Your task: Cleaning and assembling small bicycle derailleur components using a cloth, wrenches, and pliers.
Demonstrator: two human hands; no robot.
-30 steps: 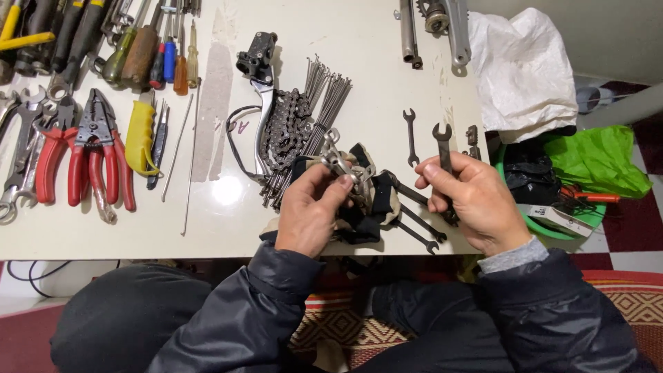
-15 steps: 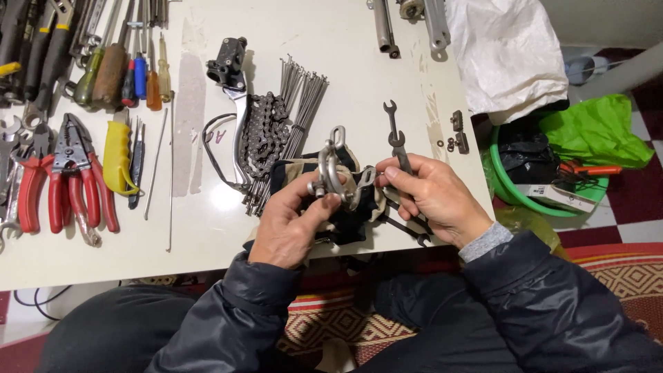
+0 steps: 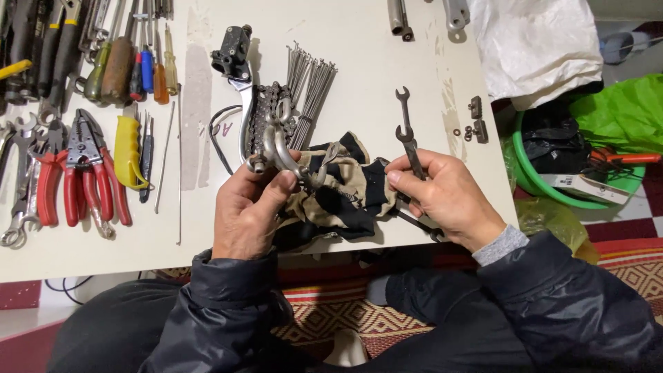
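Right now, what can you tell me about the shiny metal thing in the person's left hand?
The metal part is silvery and curved, like a U-shaped bracket with rounded arms and a small bolt end at one side. It looks like bare steel, a bit worn. The left hand pinches it between thumb and fingers, lifted just above the table, over a black-and-tan cloth. What it belongs to I cannot tell.

A flat white box (image 3: 568, 184) with a dark printed label is lying in the green basin (image 3: 528, 181) off the worktop's right edge. No signs or screens are showing anywhere.
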